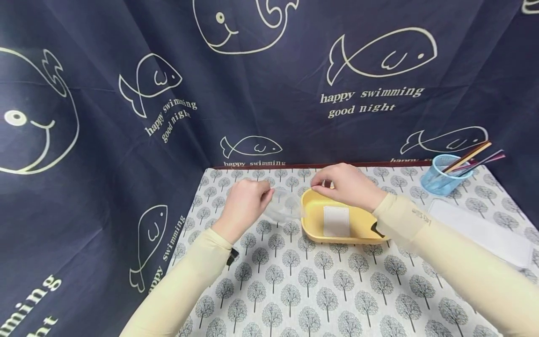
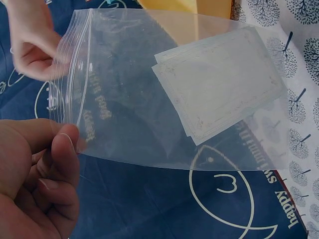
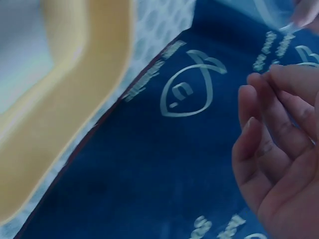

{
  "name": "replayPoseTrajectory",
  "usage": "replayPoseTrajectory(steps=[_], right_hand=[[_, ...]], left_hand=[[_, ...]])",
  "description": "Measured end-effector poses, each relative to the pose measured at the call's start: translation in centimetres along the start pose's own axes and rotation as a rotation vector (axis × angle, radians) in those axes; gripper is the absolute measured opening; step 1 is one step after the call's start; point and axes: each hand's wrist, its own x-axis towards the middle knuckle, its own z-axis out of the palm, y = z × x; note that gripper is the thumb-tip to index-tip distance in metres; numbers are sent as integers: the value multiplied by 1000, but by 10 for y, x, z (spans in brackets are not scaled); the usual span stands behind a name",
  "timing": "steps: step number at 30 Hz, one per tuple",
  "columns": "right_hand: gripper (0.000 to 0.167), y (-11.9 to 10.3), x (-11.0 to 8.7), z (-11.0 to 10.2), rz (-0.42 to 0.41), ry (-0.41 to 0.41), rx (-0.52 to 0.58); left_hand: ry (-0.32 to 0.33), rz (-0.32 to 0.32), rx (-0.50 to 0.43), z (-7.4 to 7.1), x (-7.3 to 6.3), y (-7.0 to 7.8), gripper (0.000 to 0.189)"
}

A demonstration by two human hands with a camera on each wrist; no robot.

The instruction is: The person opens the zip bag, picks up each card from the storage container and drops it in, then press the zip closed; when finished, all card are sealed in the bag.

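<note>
In the left wrist view, my left hand (image 2: 42,184) pinches the zip end of a clear zip-lock bag (image 2: 124,124) between thumb and finger. White cards (image 2: 219,84) with a fine printed border lie inside the bag, slightly fanned. From the head view, the bag hangs over the table beside a yellow tray (image 1: 309,231), left of its rim. My right hand (image 1: 347,185) is above the tray's far side. Its fingers (image 3: 259,144) are loosely curled with nothing seen between them, a little apart from the bag's zip end in the right wrist view.
Inside the tray lies a white paper (image 1: 337,221). A blue mesh pen cup (image 1: 440,182) with several sticks or pens stands at the back right. Before it lies a flat white item (image 1: 480,229), partly behind my right sleeve. A dark blue fish-print curtain (image 1: 261,107) hangs behind the tree-patterned tablecloth (image 1: 290,295).
</note>
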Motion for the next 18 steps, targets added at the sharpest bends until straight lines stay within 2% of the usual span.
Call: replayPoseTrajectory(steps=[5,11,18], right_hand=[[7,29,-7,11,62,-70,-56],[27,51,-15,22,102,-174,-112],[21,75,-28,43,119,-289,-191]], left_hand=[[4,-2,5,-1,-1,0,31],[6,-7,10,0,-2,-1,30],[-1,-12,8,-1,-3,1,27]])
